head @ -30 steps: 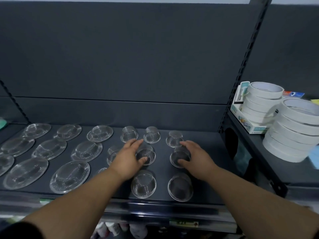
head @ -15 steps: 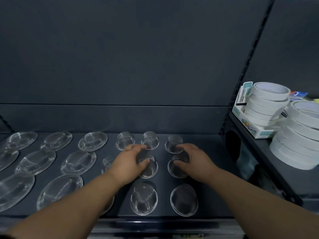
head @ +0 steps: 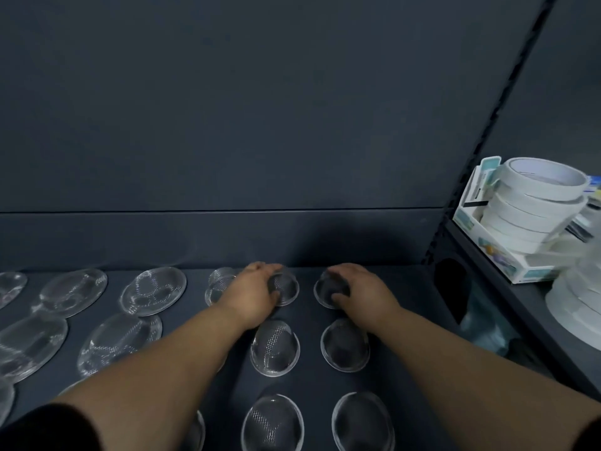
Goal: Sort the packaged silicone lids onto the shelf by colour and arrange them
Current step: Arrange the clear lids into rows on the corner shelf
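Clear packaged silicone lids lie in rows on a dark shelf (head: 403, 307). My left hand (head: 252, 292) grips a small clear lid (head: 286, 288) in the back row. At the same depth my right hand (head: 361, 289) closes over another small lid (head: 325, 292). In front of them sit two small lids (head: 274, 348) (head: 345, 345), and two more (head: 272, 424) (head: 362, 421) lie near the front edge. Larger oval lids (head: 153, 291) (head: 73, 288) (head: 118, 341) fill the left part of the shelf. A further small lid (head: 218, 284) is half hidden behind my left wrist.
A dark back panel (head: 227, 125) rises behind the shelf. To the right, past a slotted upright (head: 487, 135), a neighbouring shelf holds stacks of white tape rolls (head: 536, 203) in a white box (head: 507, 262), with more rolls (head: 575, 301) at the edge.
Both hands moved from the middle-row lids back to the rear row and now grip the lids there. The camera came closer and tilted, so the front rows slid down the frame.
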